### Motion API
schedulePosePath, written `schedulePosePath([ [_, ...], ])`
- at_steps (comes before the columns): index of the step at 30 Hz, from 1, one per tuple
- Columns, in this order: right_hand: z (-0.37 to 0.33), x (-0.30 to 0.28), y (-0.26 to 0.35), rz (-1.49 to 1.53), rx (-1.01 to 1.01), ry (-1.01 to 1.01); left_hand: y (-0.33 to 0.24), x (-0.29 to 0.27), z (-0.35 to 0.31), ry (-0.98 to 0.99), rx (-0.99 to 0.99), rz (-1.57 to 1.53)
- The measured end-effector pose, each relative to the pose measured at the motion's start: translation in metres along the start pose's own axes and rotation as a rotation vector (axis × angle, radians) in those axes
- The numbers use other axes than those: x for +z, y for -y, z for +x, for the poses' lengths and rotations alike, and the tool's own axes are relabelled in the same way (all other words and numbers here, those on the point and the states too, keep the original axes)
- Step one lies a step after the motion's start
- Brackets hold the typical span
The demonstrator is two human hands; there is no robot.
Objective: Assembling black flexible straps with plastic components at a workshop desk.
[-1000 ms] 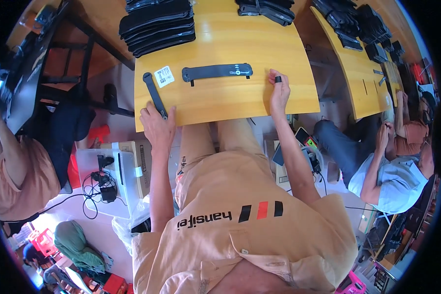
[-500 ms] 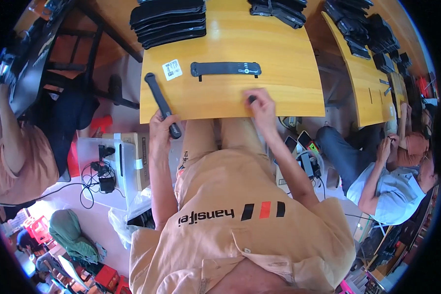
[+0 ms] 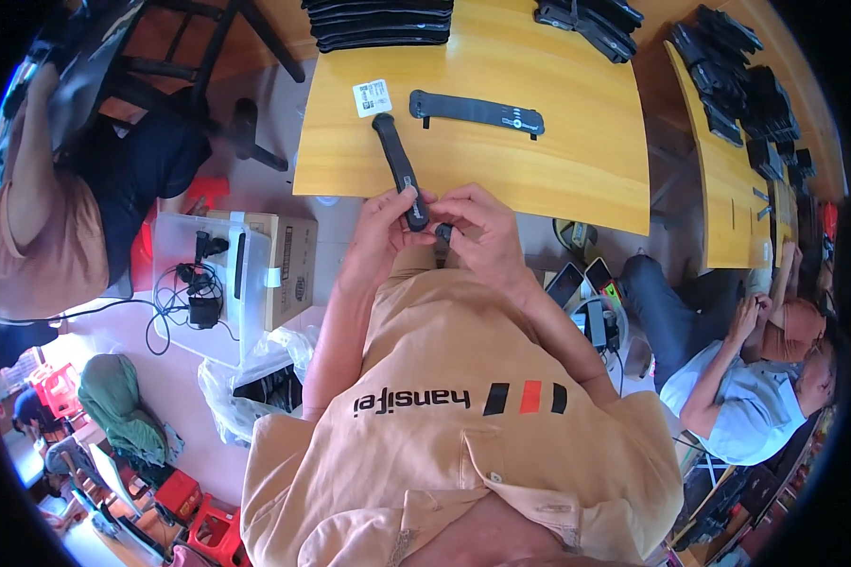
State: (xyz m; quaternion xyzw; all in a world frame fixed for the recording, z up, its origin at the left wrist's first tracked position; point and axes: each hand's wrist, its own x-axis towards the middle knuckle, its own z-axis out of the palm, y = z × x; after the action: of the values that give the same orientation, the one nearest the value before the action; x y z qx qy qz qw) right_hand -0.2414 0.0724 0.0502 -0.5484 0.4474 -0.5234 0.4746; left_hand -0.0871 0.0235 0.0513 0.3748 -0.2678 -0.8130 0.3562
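Hands together at the near edge of a yellow wooden table (image 3: 558,161), just above the lap. Left hand (image 3: 380,231) curled around the near end of a long black strap-like bar (image 3: 399,170), fingers closed on it; far end of the bar resting on the tabletop, angled away and slightly left. Right hand (image 3: 482,231) just beside, fingers pinched shut on a small dark piece (image 3: 443,231), held close against the bar's near end, almost touching the left fingertips; exact shape of the piece too small to tell.

Farther on the table, right of the bar's far end: a second long black strap (image 3: 477,111), flat, lying crosswise. Left of it, just beside the bar's tip: a small white label card (image 3: 373,96). Along the far edge: a stack of black flat pieces (image 3: 378,21), another pile (image 3: 591,14) to the right. Neighbouring table (image 3: 728,198) on the right, loaded with more black parts (image 3: 742,76).

Left on the floor: cardboard box (image 3: 288,269), white tray with cables (image 3: 194,283). Seated people at left and lower right.
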Motion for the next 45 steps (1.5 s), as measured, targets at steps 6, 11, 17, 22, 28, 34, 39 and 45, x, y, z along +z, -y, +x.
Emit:
schedulePosePath([
  [6, 0.001, -0.003, 0.025, -0.323, -0.186, -0.028, 0.001, 0.001, -0.002, -0.075, 0.068, 0.197],
  [11, 0.000, -0.004, 0.013, -0.492, -0.278, -0.053, 0.001, 0.008, -0.003, -0.109, 0.105, 0.354],
  [17, 0.000, -0.012, 0.022, -0.374, -0.144, -0.077, 0.001, 0.006, -0.005, 0.022, 0.029, 0.049],
  [22, 0.000, -0.018, 0.019, -0.407, -0.096, -0.041, 0.004, 0.014, -0.005, -0.064, 0.089, 0.155],
  [28, 0.001, -0.019, 0.024, -0.511, -0.104, 0.016, 0.003, 0.015, -0.006, -0.093, 0.122, 0.254],
  [34, 0.002, -0.025, 0.032, -0.453, -0.045, 0.084, 0.002, 0.008, -0.006, -0.013, 0.023, 0.144],
  [39, 0.004, -0.028, 0.039, -0.529, -0.142, 0.170, 0.002, 0.008, -0.007, 0.021, -0.003, 0.096],
  [45, 0.007, -0.028, 0.042, -0.613, -0.202, 0.191, 0.001, 0.010, -0.006, -0.014, 0.022, 0.129],
])
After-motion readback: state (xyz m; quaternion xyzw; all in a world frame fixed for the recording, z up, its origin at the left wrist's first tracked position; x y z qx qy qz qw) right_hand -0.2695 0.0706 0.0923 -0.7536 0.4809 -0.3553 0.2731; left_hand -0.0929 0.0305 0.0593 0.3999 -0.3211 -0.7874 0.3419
